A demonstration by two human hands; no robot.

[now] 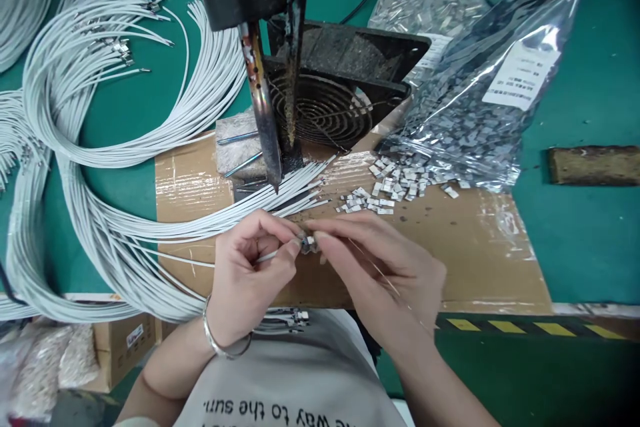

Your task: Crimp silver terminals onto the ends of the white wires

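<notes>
My left hand (253,270) is closed in a pinch on a white wire (267,257), whose end runs in between thumb and forefinger. A small shiny metal clip (309,241) sits between the fingertips of both hands, partly hidden by them. On its other side my right hand (395,280) pinches it with thumb and forefinger. Thin solder wire (383,273) trails across the right palm. Just beyond the hands lie the stripped ends of a white wire bundle (240,213). Loose metal clips (395,183) are scattered past my right fingers.
A soldering iron (265,113) hangs tip-down above the wire ends, close beyond my hands. Behind it stands a black fan (330,103). A plastic bag of clips (465,107) rests at right on the cardboard (450,247). More wire bundles (135,153) curl at left.
</notes>
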